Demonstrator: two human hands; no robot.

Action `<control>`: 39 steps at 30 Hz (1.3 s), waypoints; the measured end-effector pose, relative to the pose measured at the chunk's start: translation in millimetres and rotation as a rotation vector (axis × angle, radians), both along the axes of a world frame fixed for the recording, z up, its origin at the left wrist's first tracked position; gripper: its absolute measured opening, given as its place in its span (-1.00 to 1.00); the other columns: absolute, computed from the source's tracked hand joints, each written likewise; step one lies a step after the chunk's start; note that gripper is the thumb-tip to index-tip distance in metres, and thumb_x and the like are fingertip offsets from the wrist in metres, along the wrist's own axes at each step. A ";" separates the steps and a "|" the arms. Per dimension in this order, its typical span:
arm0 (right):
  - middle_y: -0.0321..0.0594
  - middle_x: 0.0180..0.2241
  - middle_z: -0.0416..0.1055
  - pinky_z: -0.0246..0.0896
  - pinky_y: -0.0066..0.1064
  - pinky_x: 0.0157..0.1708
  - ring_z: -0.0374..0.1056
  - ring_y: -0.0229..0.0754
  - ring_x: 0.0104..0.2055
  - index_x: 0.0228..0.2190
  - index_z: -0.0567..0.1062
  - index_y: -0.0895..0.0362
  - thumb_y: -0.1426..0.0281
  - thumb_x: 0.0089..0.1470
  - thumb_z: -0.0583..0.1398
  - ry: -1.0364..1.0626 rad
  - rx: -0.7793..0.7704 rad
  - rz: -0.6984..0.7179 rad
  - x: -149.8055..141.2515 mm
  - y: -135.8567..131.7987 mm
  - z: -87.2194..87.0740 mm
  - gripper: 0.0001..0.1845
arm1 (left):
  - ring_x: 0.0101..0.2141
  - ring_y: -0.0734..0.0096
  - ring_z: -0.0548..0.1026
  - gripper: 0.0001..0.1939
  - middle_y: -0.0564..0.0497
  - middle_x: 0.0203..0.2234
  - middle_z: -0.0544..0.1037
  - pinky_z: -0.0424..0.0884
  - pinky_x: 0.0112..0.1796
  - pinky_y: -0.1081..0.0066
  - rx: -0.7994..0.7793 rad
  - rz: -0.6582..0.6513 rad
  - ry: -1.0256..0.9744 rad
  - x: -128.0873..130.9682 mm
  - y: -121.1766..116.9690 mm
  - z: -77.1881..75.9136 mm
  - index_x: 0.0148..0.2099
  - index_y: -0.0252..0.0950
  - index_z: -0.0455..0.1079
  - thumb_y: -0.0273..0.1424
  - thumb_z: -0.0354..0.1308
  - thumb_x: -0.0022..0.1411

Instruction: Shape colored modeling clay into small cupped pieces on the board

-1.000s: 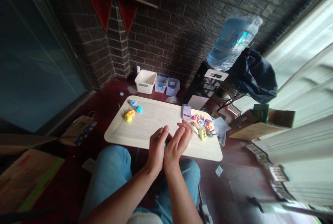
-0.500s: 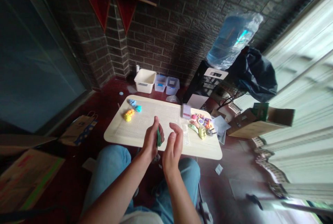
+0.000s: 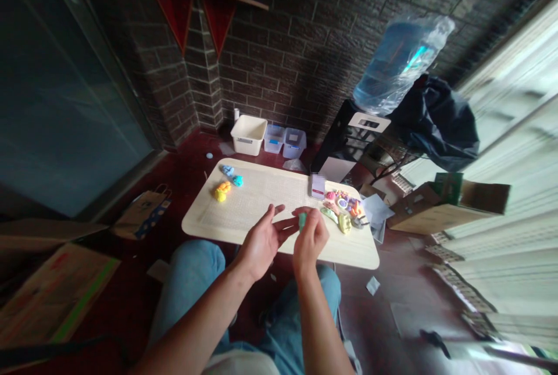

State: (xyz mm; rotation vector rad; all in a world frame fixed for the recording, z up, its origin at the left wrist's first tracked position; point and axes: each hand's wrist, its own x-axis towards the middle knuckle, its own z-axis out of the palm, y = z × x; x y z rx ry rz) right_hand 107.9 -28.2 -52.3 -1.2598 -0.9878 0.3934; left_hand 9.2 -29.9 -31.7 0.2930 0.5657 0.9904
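Jeans (image 3: 198, 267) are covering both legs, showing a washed mid-blue, paler over the knee at seven o'clock, darker in the folds toward six. Cloth is creasing softly at the lap. Top (image 3: 244, 364) is peeking in at six o'clock, showing off-white, plain where visible; its cut is staying out of view. Both forearms are showing bare right down to the frame's edge. Left hand (image 3: 260, 247) and right hand (image 3: 311, 240) are going bare too.

Dark brick wall (image 3: 279, 55) — reddish floor (image 3: 178, 174), pale curtains (image 3: 514, 189) — daylight at right.
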 end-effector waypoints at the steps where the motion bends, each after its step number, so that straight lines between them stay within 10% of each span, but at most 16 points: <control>1: -0.25 -0.56 0.40 0.20 -0.37 -0.42 0.33 -0.22 -0.47 -0.55 0.45 0.11 0.07 0.29 -0.03 0.147 -0.003 -0.006 1.7 2.9 3.8 -0.46 | -0.23 0.23 0.57 -0.66 -0.09 -0.32 0.59 0.38 -0.13 0.27 0.013 0.003 0.032 0.1 -1.0 -0.3 -0.07 -0.26 0.34 -0.13 0.14 0.25; 11: -0.52 -0.85 -0.12 -0.33 -0.55 -0.82 -0.21 -0.42 -0.81 -0.80 0.04 0.07 -0.16 0.05 0.12 0.850 -0.129 0.371 16.5 7.5 30.4 -0.28 | -0.26 0.28 0.52 -0.61 -0.04 -0.32 0.54 0.35 -0.15 0.29 0.144 0.104 0.330 -2.3 -1.6 -16.8 -0.16 -0.29 0.39 -0.08 0.22 0.13; 15: -0.49 -0.84 -0.10 -0.13 -0.52 -0.80 -0.14 -0.39 -0.79 -0.82 0.02 0.06 -0.09 0.12 0.10 0.790 -0.174 0.537 5.6 -0.7 30.1 -0.28 | -0.37 0.41 0.49 -0.62 0.02 -0.34 0.52 0.36 -0.28 0.39 0.131 0.084 0.256 5.7 -0.2 -12.0 -0.18 -0.27 0.41 -0.06 0.22 0.14; 18: -0.26 -0.65 0.34 0.29 -0.40 -0.56 0.27 -0.28 -0.58 -0.85 0.05 0.07 -0.01 0.13 0.12 0.653 -0.105 0.564 -5.1 -5.7 25.4 -0.29 | -0.52 0.51 0.41 -0.63 0.11 -0.51 0.45 0.34 -0.41 0.45 0.066 0.131 0.096 14.5 4.0 -6.8 -0.26 -0.27 0.43 -0.04 0.21 0.16; 25: -0.14 0.06 0.43 0.16 -0.09 0.14 0.30 -0.04 0.13 -0.52 0.54 0.09 0.13 0.28 0.01 0.218 0.016 0.315 -11.7 -4.9 12.0 -0.49 | -0.30 0.30 0.55 -0.59 -0.01 -0.41 0.58 0.44 -0.26 0.37 0.057 0.114 -0.024 26.6 7.7 -2.0 -0.21 -0.26 0.51 -0.01 0.14 0.20; 31: -0.04 0.10 0.31 -0.02 -0.03 0.21 0.17 -0.05 0.21 0.00 0.38 0.08 0.24 0.31 -0.01 -0.122 0.030 -0.058 2.5 9.0 3.8 -0.68 | -0.01 0.20 0.47 -0.71 -0.07 -0.12 0.60 0.32 -0.02 0.37 0.312 0.107 0.225 24.3 -6.6 -5.2 -0.14 -0.26 0.56 -0.23 0.32 0.11; 39: -0.06 0.01 0.35 0.09 -0.13 0.13 0.26 -0.10 0.10 -0.02 0.34 0.09 0.24 0.34 -0.06 -0.020 -0.007 -0.155 -11.5 -5.9 5.3 -0.68 | -0.62 0.57 0.31 -0.51 0.13 -0.68 0.33 0.23 -0.55 0.52 0.248 0.288 0.270 28.5 0.2 -3.0 -0.60 -0.30 0.24 -0.06 0.26 0.11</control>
